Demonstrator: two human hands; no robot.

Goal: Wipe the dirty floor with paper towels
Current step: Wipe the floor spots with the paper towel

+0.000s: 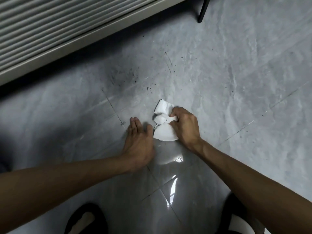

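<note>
One black sandal [86,218] sits nearest, at seven o'clock of the view, on a glossy grey tiled floor [236,73]. A bright patch of glare [173,183] lies on the tile at six o'clock, between the two forearms that reach in from the lower corners.

At the centre, the left hand [138,142] is low over the floor with its fingers straight and close together, pointing to twelve o'clock, thumb out toward the paper; whether the palm touches the tile I cannot tell, as it is blurred. Just beside it, at its three o'clock, the right hand [184,125] has its fingers curled round a crumpled white paper towel [161,119] and bunches it at the middle, so one lobe spreads on the floor below the knuckles and another sticks out above them.

Thin dark grout lines [113,107] cross the tiles at ten o'clock from the hands. Beyond the paper, toward twelve o'clock, black dirt specks [148,88] are scattered over the tile, and a dark grey smudge [121,76] lies at eleven o'clock.

Farther on, a pale ledge [84,39] runs aslant from nine o'clock up to twelve, with shadow under its edge and a ribbed shutter [42,22] behind it. A black leg [201,12] stands at one o'clock. From two to four o'clock the floor runs open to the frame's edge.
</note>
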